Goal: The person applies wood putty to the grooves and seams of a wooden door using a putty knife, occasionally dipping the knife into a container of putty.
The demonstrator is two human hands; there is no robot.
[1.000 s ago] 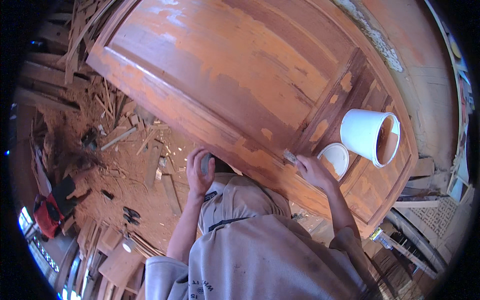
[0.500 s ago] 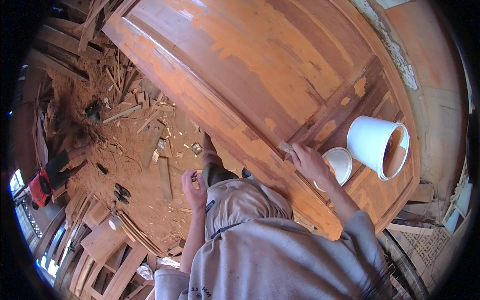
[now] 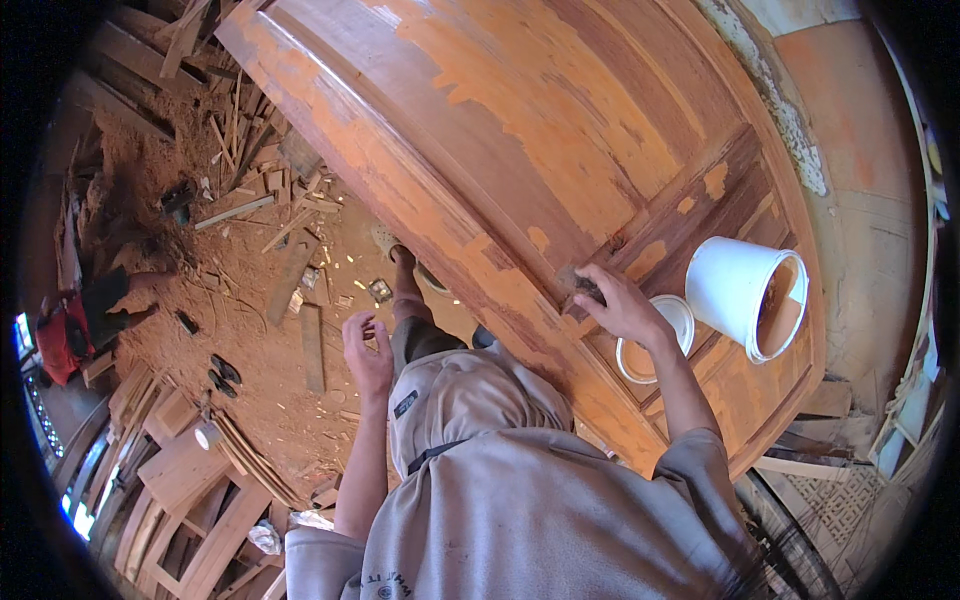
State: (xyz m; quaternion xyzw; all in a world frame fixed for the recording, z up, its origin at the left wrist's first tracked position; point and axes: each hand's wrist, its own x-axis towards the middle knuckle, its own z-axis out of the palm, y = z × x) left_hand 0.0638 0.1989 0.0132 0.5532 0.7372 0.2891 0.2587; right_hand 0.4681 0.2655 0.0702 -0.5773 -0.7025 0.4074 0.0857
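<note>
A large wooden door panel (image 3: pixel 440 150), patched with orange-brown filler, lies in front of me and to the right. My right hand (image 3: pixel 625 305) is closed on a small greyish-brown pad (image 3: pixel 580 284), pressed to the panel near the corner of a recessed section. The fingers hide part of the pad, so its exact kind is unclear. Beside that wrist, a round white lid (image 3: pixel 683 325) with orange-brown paste on it rests on the panel. A white bucket (image 3: pixel 730 290) lies tilted beyond it, brown residue inside. My left hand (image 3: pixel 368 355) hangs off the panel, fingers loosely bent and holding nothing.
Wood offcuts (image 3: pixel 290 190) and sawdust litter the floor at the left. A pair of dark sandals (image 3: pixel 224 375) lies there, near stacked boards (image 3: pixel 210 480). Another person in red (image 3: pixel 65 335) is at the far left. Behind the panel runs a pale slab (image 3: pixel 860 150).
My right hand has shifted slightly up and inward on the panel with the pad. My left hand has moved a little left and up. The bucket and lid stay in place on the panel.
</note>
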